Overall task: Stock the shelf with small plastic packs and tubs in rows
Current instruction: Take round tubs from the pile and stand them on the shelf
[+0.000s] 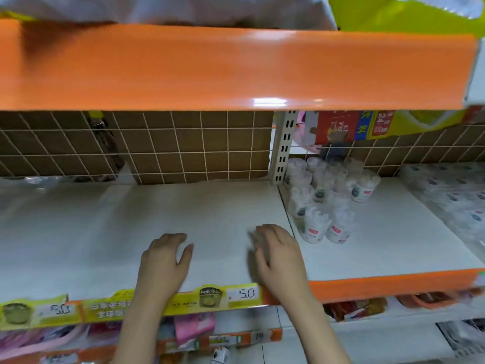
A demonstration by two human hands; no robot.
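Fingers (173,239) of left hand (164,258) loosely bent, tips down on the shelf board, thumb out to the right, holding nothing. Fingers (265,232) of right hand (275,253) blurred, spread a little, lying flat on or just over the board; cannot tell if there is contact; nothing gripped. Both forearms come up from the bottom edge over the shelf's front lip.

Wide white shelf board (183,219) with orange front edge takes up the middle; hands sit near its front, just left of the seam between two bays. Broad glossy orange shelf front (236,67) spans the top. Brown back panel behind a white wire grid (183,145) closes the rear of the left bay. Perforated cream metal upright post (283,145) stands at the bay divide.

Cluster of small clear plastic tubs with white labels and red logos (325,200) stands on the right bay, just right of the seam, running in rough rows front to back; most upright, long axis vertical, lids up, some near the back tilted; blur hides the rest. Nearest tubs just beside the right hand, not touching. Clear printed plastic packs (446,195) lie flat along the right bay's far side, well apart from the hands.

Yellow-green price strip with a "5.0" tag and bowl picture (223,295) runs on the front lip between the wrists. Red and yellow cartons (367,127) behind the grid, upper right. Pink packaged goods (191,327) on the shelf below.
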